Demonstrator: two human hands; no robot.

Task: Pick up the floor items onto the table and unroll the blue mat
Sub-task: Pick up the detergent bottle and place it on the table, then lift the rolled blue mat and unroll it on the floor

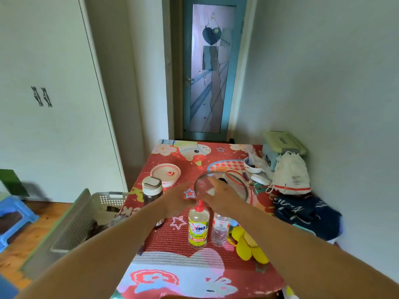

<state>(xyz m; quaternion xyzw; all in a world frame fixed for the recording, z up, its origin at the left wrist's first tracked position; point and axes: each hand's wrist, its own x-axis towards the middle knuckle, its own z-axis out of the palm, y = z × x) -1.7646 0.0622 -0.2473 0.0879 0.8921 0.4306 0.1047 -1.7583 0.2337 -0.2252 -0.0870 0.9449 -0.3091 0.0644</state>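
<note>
A table (172, 240) with a red cartoon-print cover stands in front of me, and both my arms reach over it. My right hand (222, 196) grips the near left rim of a round glass lid (235, 186) at mid-table; its fingers show blurred through the glass. My left hand (179, 198) hovers just left of the lid, flat, motion-blurred and holding nothing. Below my hands stand an OMO bottle (198, 228) with a red cap and a small clear bottle (219, 230). A blue edge (6, 288) shows at the bottom left corner; I cannot tell what it is.
On the table are a dark jar (152, 190), a white round container (165, 173), a yellow item (248, 248), a white drawstring bag (291, 175) and dark blue cloth (306, 212). A white basket (86, 219) stands left of the table, and a blue stool (13, 212) further left.
</note>
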